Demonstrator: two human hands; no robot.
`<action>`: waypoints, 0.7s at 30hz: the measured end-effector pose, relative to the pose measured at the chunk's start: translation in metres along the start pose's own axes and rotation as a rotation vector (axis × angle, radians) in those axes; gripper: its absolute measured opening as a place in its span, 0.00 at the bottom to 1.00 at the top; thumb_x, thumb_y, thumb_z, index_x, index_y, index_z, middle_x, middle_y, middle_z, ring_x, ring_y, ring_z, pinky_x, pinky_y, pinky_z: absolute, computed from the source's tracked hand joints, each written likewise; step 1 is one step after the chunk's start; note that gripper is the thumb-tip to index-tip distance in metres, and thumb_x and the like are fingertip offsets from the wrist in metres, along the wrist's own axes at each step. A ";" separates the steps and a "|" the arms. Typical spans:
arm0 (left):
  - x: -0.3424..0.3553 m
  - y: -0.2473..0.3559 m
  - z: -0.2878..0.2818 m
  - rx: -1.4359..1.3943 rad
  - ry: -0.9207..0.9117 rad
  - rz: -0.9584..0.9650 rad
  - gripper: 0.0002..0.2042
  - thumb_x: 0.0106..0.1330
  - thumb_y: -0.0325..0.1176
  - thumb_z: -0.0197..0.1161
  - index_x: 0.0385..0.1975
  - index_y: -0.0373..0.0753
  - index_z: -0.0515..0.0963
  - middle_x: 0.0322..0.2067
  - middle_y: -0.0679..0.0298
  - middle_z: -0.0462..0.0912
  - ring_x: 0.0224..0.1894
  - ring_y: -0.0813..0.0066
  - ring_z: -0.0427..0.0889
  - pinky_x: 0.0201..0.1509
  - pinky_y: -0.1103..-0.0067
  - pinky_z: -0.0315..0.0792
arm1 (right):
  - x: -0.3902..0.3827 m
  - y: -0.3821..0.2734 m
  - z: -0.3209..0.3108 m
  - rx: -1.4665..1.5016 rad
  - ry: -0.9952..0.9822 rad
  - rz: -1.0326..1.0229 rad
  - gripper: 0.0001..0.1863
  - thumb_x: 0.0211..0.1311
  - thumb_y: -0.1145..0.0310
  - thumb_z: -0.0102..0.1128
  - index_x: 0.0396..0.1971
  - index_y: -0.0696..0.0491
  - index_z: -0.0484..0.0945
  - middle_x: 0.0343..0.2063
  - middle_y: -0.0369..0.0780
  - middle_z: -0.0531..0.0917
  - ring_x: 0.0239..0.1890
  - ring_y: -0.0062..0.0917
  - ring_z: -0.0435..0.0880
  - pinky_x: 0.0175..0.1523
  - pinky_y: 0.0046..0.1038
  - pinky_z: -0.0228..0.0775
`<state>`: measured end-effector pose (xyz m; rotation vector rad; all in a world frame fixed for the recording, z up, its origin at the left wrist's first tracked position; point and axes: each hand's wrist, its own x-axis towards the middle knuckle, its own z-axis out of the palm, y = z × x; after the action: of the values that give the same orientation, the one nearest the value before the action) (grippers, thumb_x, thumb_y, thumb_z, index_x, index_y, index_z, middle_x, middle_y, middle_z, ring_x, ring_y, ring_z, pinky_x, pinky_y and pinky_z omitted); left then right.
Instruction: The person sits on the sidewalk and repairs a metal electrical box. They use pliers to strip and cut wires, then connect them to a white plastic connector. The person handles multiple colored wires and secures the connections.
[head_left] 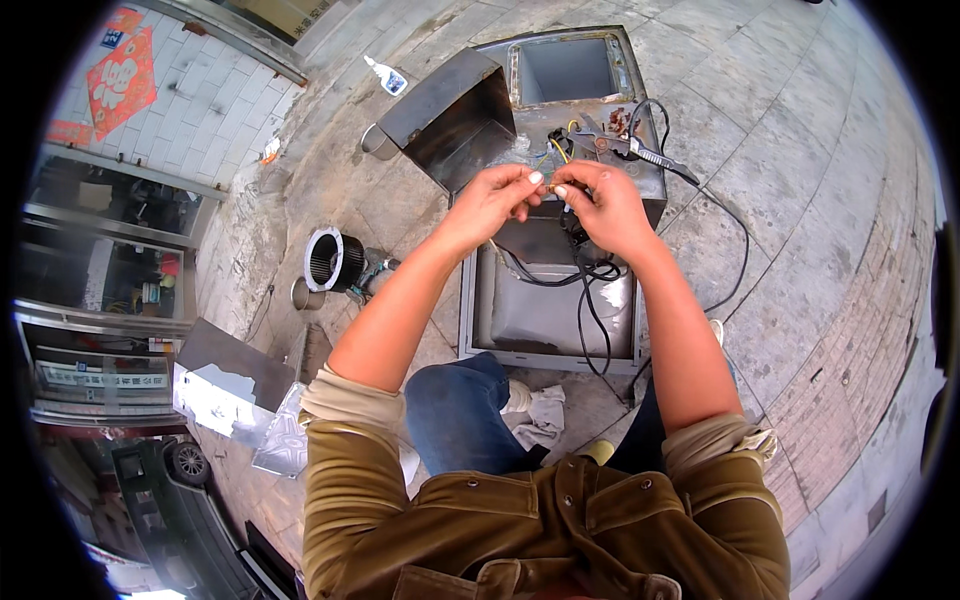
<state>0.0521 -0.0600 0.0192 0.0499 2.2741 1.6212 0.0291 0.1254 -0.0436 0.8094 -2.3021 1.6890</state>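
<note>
Your left hand (497, 203) and right hand (607, 208) nearly meet at upper centre, fingertips pinched on what looks like a thin wire (549, 189); exact grip too small to tell. Metal housing (650, 182) already open, wiring exposed; joining looks unfinished, with the drum-shaped fan wheel (350, 262) off, left of centre. Pliers (652, 156) lie on the housing. Outdoors: stained grey paving (800, 190), shopfront (110, 272) left, dark vehicle (150, 490) lower left.

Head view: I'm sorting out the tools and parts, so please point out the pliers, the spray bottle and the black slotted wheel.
Pliers (652, 157): head view, on a handle.
Spray bottle (391, 80): head view, on its body.
Black slotted wheel (352, 262): head view, on its outer side.
</note>
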 end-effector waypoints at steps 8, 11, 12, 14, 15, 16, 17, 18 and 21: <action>0.000 -0.001 -0.005 1.328 0.261 0.952 0.08 0.56 0.34 0.66 0.33 0.42 0.78 0.31 0.66 0.79 0.34 0.66 0.79 0.38 0.73 0.71 | 0.000 0.007 0.001 0.094 -0.023 0.028 0.05 0.58 0.73 0.60 0.34 0.56 0.80 0.30 0.43 0.82 0.29 0.34 0.80 0.35 0.31 0.71; 0.001 -0.008 0.004 0.951 0.229 0.661 0.05 0.61 0.33 0.62 0.31 0.40 0.77 0.27 0.66 0.78 0.29 0.71 0.77 0.30 0.76 0.68 | 0.000 0.005 0.001 0.089 -0.029 -0.003 0.05 0.57 0.73 0.60 0.33 0.56 0.80 0.30 0.43 0.82 0.31 0.36 0.81 0.36 0.32 0.71; 0.001 -0.009 0.004 0.792 0.189 0.554 0.05 0.62 0.33 0.62 0.30 0.40 0.77 0.27 0.66 0.78 0.29 0.72 0.76 0.30 0.77 0.68 | 0.000 0.003 -0.001 0.062 -0.032 -0.011 0.05 0.57 0.73 0.60 0.33 0.56 0.80 0.31 0.43 0.82 0.31 0.36 0.81 0.37 0.32 0.71; 0.000 -0.009 0.003 0.474 0.114 0.337 0.05 0.62 0.33 0.62 0.30 0.39 0.76 0.26 0.67 0.77 0.28 0.74 0.75 0.29 0.78 0.68 | 0.000 -0.002 -0.003 0.011 -0.040 -0.031 0.05 0.56 0.73 0.60 0.33 0.56 0.80 0.31 0.43 0.82 0.32 0.37 0.81 0.37 0.33 0.71; 0.000 -0.008 0.002 0.315 0.077 0.229 0.06 0.63 0.33 0.62 0.29 0.39 0.76 0.25 0.67 0.76 0.27 0.75 0.75 0.29 0.79 0.67 | 0.000 -0.003 -0.002 0.004 -0.039 -0.028 0.05 0.56 0.73 0.60 0.33 0.56 0.80 0.31 0.43 0.82 0.33 0.37 0.82 0.37 0.33 0.72; 0.002 -0.008 0.002 0.155 0.036 0.124 0.06 0.63 0.33 0.61 0.29 0.39 0.76 0.25 0.68 0.76 0.27 0.76 0.74 0.29 0.79 0.67 | -0.001 -0.002 -0.002 -0.007 -0.034 -0.025 0.05 0.56 0.73 0.60 0.33 0.56 0.80 0.31 0.43 0.82 0.33 0.37 0.82 0.37 0.33 0.72; 0.003 -0.007 0.003 -0.004 -0.005 0.019 0.06 0.63 0.34 0.61 0.29 0.38 0.76 0.24 0.68 0.75 0.27 0.77 0.74 0.29 0.80 0.67 | -0.001 -0.001 -0.001 -0.018 -0.029 -0.021 0.05 0.56 0.73 0.60 0.33 0.56 0.80 0.31 0.43 0.82 0.33 0.37 0.82 0.37 0.33 0.72; 0.004 -0.006 0.003 -0.163 -0.046 -0.087 0.07 0.64 0.34 0.61 0.28 0.38 0.76 0.24 0.68 0.75 0.26 0.78 0.74 0.28 0.80 0.67 | -0.001 0.000 -0.001 -0.002 -0.020 -0.014 0.05 0.56 0.73 0.60 0.33 0.56 0.80 0.31 0.43 0.82 0.33 0.37 0.82 0.37 0.33 0.72; -0.003 -0.001 0.014 0.965 0.351 0.726 0.06 0.58 0.33 0.67 0.30 0.41 0.77 0.25 0.66 0.77 0.28 0.73 0.77 0.32 0.77 0.69 | 0.000 0.004 -0.002 0.034 -0.001 0.017 0.05 0.56 0.73 0.60 0.33 0.56 0.80 0.31 0.43 0.82 0.32 0.37 0.82 0.37 0.32 0.72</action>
<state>0.0598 -0.0487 0.0148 0.9747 3.3437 0.5827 0.0270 0.1283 -0.0458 0.8004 -2.2933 1.7398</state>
